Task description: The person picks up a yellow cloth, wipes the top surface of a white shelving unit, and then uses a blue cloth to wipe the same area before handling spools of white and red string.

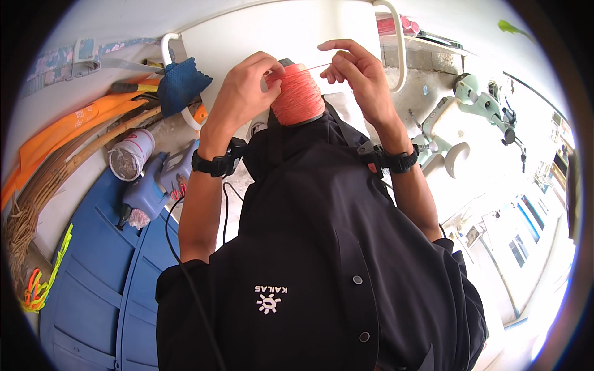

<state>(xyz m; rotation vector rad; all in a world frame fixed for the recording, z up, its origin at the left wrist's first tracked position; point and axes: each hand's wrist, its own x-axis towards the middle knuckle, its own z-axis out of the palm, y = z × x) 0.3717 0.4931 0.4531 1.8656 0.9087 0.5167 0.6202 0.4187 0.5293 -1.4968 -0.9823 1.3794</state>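
Note:
A spool of coral-red twine (298,96) stands tilted at the person's lap, with dark rims showing at its top and bottom. My left hand (255,88) is at the spool's upper left side, its thumb and fingertips closed on the wound twine near the top. A strand of the same twine (320,67) runs taut from the spool's top to my right hand (355,72), which pinches it between thumb and fingers while the index finger sticks out. Each wrist bears a black strap with a small device.
Ahead is a white panel (278,28) with white tubular handles. To the left are a blue mesh cloth (181,88), a white bucket (134,153), purple-blue jugs (147,188), red-handled scissors (177,191) and a blue metal door (93,259). An electric scooter (464,125) stands at the right.

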